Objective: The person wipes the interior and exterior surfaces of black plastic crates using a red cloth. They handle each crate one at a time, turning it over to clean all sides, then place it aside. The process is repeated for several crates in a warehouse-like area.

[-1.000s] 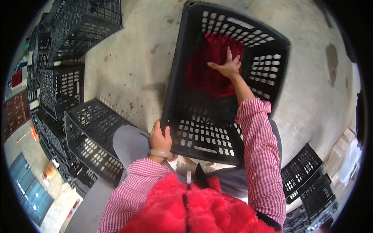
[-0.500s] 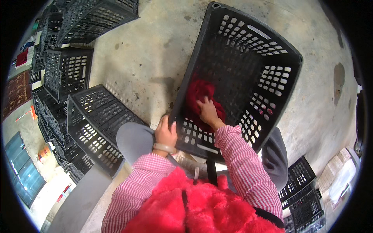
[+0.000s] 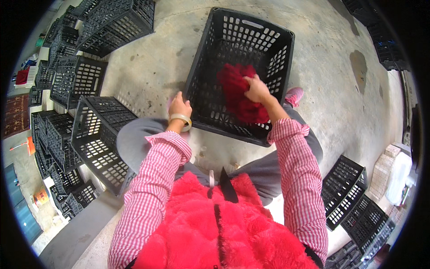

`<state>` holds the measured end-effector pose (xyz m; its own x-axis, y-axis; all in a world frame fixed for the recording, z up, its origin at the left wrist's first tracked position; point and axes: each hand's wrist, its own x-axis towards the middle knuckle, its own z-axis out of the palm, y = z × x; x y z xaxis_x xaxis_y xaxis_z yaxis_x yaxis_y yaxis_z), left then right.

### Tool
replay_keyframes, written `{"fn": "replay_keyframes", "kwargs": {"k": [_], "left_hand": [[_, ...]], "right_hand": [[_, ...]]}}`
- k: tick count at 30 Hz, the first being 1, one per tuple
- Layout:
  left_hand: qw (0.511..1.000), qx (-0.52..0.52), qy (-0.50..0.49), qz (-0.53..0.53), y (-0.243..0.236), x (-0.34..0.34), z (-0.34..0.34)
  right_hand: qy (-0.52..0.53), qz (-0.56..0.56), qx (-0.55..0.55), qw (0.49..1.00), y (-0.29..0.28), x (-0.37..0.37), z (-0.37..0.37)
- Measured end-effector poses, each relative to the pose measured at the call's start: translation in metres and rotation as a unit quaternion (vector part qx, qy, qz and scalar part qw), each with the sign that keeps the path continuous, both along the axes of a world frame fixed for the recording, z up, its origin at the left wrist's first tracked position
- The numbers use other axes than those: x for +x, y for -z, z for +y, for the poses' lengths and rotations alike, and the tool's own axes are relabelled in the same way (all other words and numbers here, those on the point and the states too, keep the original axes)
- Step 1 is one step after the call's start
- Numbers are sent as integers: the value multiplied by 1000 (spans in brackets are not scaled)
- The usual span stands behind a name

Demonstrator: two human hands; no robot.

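Observation:
A black plastic crate (image 3: 243, 28) with slotted sides stands open between my legs, tilted slightly in the view. Inside, my right hand (image 3: 258, 92) has its fingers closed on a fuzzy dark red cloth (image 3: 234, 80), which lies crumpled over the crate's bottom and near side. At the crate's left rim, my left hand (image 3: 179, 107), a pale bangle on its wrist, has curled fingers gripping the edge. My legs in grey trousers and a pink shoe (image 3: 294, 95) show around the crate.
Many black crates are piled along the left (image 3: 78, 80), with one lying beside my left knee (image 3: 101, 143). More crates are at lower right (image 3: 340, 188) and top right (image 3: 378, 42), near pale boxes (image 3: 385, 166). A patterned rug (image 3: 15, 114) is at far left.
The crate sits farther from my body and less to the right. My right hand went from its far end down to the near left, and now holds the cloth toward the right side.

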<state>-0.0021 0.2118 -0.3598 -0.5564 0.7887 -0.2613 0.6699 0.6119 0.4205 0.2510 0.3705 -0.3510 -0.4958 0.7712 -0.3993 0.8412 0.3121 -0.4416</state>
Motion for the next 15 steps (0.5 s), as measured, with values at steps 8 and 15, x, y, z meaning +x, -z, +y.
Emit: {"fn": "replay_keyframes", "kwargs": {"k": [8,15], "left_hand": [[998,45,1,-48,-3,-3,-1],[992,90,-10,-88,-14,2,-4]], "right_hand": [[34,36,54,997,15,-15,92],[-20,-146,94,985,131,-36,199]]}}
